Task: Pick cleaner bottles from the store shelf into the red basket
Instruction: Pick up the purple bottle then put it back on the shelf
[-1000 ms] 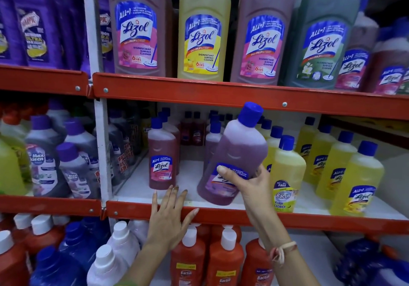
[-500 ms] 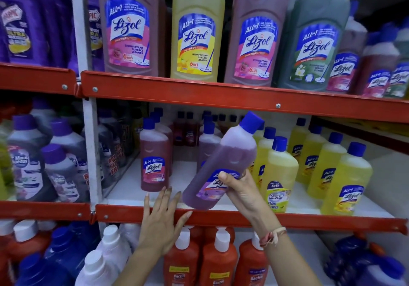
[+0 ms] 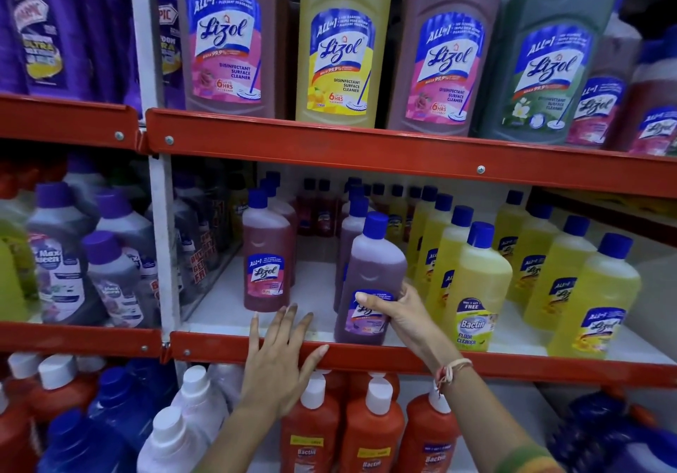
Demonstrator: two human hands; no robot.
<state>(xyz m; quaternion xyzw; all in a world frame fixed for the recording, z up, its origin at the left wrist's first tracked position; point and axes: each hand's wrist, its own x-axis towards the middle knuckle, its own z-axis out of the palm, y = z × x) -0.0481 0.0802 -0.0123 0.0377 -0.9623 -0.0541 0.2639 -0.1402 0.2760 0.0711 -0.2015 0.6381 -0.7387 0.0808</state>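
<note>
One hand, the right [image 3: 404,320], has its grip closed round the upright purple bottle [image 3: 370,282]; left hand [image 3: 280,359] lies flat, open.

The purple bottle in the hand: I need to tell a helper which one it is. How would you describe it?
Find the middle shelf with the red front edge. At its front, between a reddish bottle and the yellow bottles, stands the purple bottle. It alone is gripped, by the right hand.

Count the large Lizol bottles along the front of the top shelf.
4, left to right: pink-label bottle, yellow bottle, second pink-label bottle, green bottle. Others may stand hidden behind them.
</note>
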